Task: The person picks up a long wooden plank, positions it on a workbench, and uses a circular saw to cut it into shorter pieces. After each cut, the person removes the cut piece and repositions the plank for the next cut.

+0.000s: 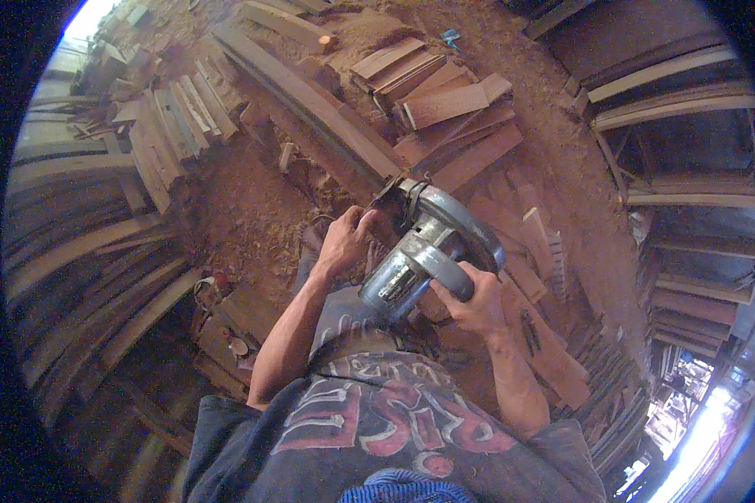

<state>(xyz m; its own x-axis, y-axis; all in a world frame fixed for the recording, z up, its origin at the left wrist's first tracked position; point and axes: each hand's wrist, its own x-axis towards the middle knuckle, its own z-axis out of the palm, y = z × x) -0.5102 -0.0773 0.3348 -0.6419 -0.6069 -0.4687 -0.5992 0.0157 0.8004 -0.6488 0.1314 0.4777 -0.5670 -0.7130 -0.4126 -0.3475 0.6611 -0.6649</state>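
The right hand (481,303) has its grip closed round the curved handle (446,270) of a grey metal handheld circular saw (394,281), just beside the near end of a long wooden beam (310,105). Sawdust-strewn brown floor (235,189) opens left of the beam; stacked reddish boards (461,92) crowd its right edge. The left hand (344,241) curls at the saw's front; what its grip has hold of, I cannot tell. The saw's underside is hidden.

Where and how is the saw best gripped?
Probably by the saw's curved handle, coming from the person's right and rear: it arches off the motor housing, its rear end points toward the person's right arm, and the right hand grips that end.
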